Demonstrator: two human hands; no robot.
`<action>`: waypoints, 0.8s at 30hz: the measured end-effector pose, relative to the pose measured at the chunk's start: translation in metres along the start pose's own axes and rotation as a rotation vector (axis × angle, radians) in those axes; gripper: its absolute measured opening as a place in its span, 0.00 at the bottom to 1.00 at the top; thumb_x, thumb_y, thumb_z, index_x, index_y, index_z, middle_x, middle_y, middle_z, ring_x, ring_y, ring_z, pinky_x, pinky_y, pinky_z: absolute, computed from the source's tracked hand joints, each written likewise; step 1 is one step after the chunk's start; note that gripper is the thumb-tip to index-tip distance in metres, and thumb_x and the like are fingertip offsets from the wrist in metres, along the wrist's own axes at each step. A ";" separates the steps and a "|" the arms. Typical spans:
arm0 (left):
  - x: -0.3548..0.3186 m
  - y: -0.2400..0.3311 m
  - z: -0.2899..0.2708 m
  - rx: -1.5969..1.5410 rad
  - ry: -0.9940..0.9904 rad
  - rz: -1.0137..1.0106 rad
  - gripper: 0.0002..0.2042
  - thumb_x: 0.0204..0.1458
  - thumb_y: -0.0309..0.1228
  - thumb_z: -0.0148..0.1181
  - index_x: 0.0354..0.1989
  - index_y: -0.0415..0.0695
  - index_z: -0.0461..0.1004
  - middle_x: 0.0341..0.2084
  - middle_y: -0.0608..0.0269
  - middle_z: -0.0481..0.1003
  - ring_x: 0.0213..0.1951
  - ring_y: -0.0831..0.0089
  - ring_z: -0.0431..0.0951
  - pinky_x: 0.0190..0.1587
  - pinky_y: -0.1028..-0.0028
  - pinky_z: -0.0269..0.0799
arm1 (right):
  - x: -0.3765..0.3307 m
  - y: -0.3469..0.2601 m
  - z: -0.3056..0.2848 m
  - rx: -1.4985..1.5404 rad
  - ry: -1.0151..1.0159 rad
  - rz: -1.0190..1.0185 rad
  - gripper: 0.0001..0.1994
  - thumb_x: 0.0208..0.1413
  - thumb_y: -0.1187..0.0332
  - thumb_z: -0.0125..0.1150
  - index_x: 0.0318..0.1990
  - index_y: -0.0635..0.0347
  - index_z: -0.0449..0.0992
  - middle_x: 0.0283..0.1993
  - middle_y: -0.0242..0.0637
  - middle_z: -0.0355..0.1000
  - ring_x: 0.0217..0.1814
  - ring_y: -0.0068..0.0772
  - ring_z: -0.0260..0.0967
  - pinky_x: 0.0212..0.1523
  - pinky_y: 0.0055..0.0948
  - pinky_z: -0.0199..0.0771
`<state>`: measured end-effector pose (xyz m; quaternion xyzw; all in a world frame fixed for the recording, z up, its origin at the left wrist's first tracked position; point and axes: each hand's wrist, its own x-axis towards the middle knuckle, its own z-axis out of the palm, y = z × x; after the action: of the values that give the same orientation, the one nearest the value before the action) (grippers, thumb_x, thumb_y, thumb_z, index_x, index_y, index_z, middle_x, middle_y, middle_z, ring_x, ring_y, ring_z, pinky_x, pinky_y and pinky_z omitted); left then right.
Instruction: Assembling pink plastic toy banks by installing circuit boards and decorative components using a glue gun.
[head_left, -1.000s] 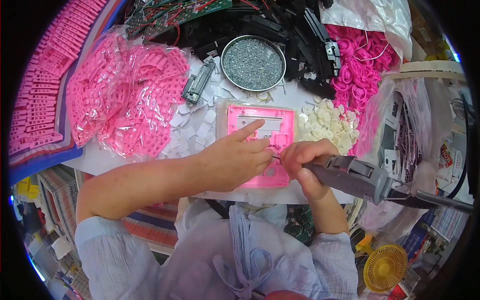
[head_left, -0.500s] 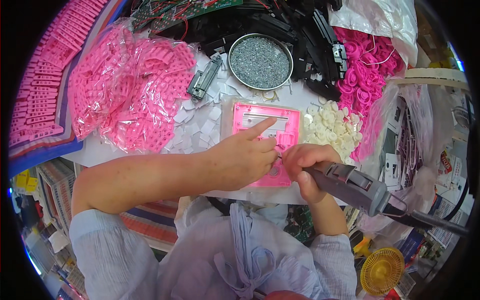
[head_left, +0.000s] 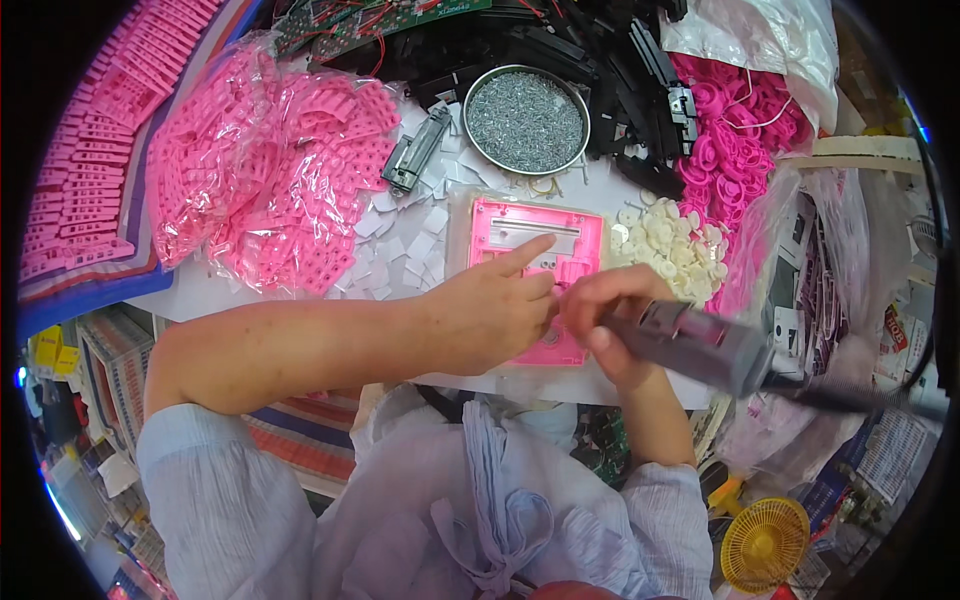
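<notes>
Left forearm (head_left: 290, 345) bare, elbow bent, pointing between 2 and 3 o'clock. Left hand (head_left: 488, 312) back up, index finger (head_left: 528, 256) stretched toward 2 o'clock, other fingers curled. Right forearm (head_left: 655, 420) angled toward 11 o'clock. Right hand (head_left: 612, 308) at left hand's 3 o'clock, fingers wrapped in grip.

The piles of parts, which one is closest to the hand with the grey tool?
The cream-coloured round discs, just beyond the right hand. The other piles, like the white square pieces and the hot-pink pieces, lie farther from it.
</notes>
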<state>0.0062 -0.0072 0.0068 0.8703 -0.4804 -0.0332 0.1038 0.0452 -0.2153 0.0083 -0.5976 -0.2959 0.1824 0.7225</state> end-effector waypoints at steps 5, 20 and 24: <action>-0.025 0.012 0.017 -0.042 0.241 -0.207 0.19 0.47 0.33 0.60 0.49 0.46 0.77 0.47 0.64 0.74 0.58 0.64 0.70 0.71 0.46 0.50 | 0.005 -0.020 -0.007 0.418 -0.039 -0.194 0.12 0.56 0.77 0.60 0.47 0.63 0.68 0.31 0.36 0.70 0.30 0.26 0.68 0.35 0.31 0.73; -0.037 0.055 0.037 -0.229 0.418 -0.533 0.17 0.45 0.31 0.63 0.47 0.46 0.78 0.48 0.63 0.74 0.56 0.64 0.72 0.69 0.47 0.53 | -0.001 -0.001 0.007 0.133 -0.011 -0.151 0.10 0.55 0.79 0.59 0.45 0.66 0.70 0.29 0.38 0.71 0.26 0.29 0.68 0.33 0.32 0.74; -0.040 0.054 0.040 -0.244 0.424 -0.529 0.17 0.45 0.32 0.64 0.46 0.46 0.78 0.48 0.64 0.75 0.57 0.64 0.71 0.68 0.47 0.53 | 0.009 -0.021 0.000 0.160 -0.025 -0.192 0.12 0.58 0.73 0.61 0.46 0.66 0.68 0.25 0.36 0.68 0.25 0.29 0.66 0.32 0.34 0.72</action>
<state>-0.0660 -0.0075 -0.0221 0.9332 -0.1989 0.0654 0.2920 0.0500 -0.2148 0.0301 -0.5045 -0.3454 0.1430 0.7783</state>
